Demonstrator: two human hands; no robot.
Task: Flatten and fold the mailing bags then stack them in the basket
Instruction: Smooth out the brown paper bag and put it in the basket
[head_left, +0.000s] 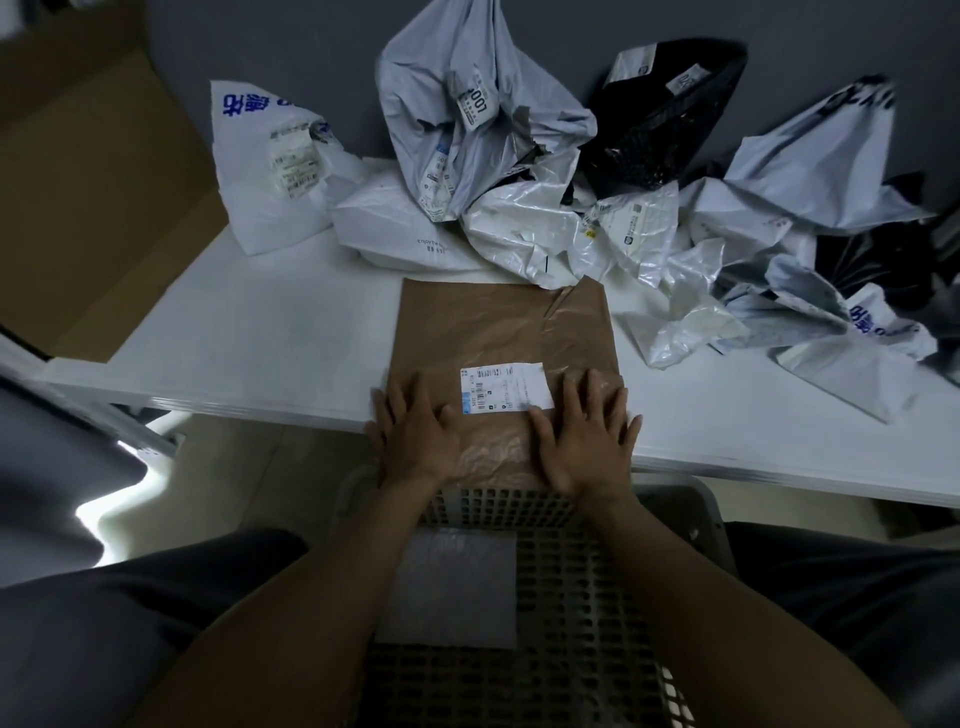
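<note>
The brown mailing bag (498, 332) is lying flat on the white table (234, 338), its near end reaching toward the basket (571, 571) on the person's lap. The left hand (415, 436) and right hand (584, 441) are pressing its near end, fingers spread and straight, grasping nothing, flanking the shipping label (506, 387). Assessment: thin, light, limp, slick film, likely to slide and spring back from a crease; best pinched at the far corners for folding. One folded white bag (452, 587) is lying in the basket.

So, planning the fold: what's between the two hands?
In the head view, the label and bare brown bag lie between left hand and right hand.
</note>
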